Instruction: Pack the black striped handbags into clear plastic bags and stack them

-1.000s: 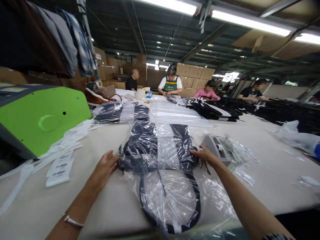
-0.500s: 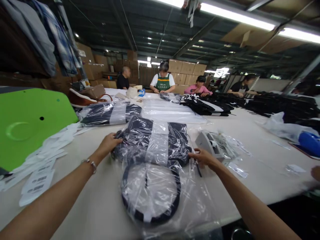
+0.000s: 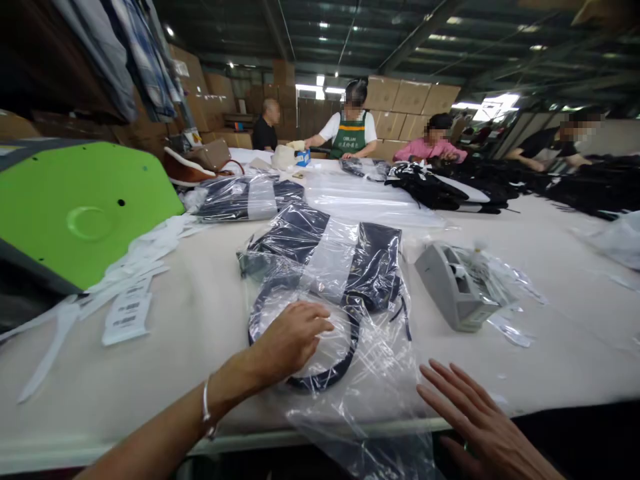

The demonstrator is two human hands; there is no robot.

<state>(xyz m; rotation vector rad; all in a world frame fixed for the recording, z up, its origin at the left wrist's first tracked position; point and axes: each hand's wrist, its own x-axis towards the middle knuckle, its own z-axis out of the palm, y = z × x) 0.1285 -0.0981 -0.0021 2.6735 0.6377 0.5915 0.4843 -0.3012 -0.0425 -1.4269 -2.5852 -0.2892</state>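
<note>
A dark navy bag (image 3: 375,263) with a pale band round its middle lies in a clear plastic bag (image 3: 380,360) on the table before me. Its looped strap (image 3: 345,363) curves toward me inside the plastic. Over that loop is my left hand (image 3: 295,337), its fingers loosely bent and apart, with nothing visible in them. Whether it touches the plastic I cannot tell. My right hand (image 3: 475,413) is spread beside the plastic's right side, near the table's front edge, and holds nothing. The plastic's near end hangs over that edge.
A grey tape dispenser (image 3: 453,287) stands at the right. White label strips (image 3: 133,307) lie left, by a green machine panel (image 3: 85,213). Behind are another wrapped dark bag (image 3: 230,200), clear plastic sheets (image 3: 360,200) and black goods (image 3: 450,190). Several people work across the table (image 3: 565,320).
Both hands have let go of the wrapped bag's sides and drawn back toward me. The left is now over the strap loop, the right beside the plastic. The view has turned right.
</note>
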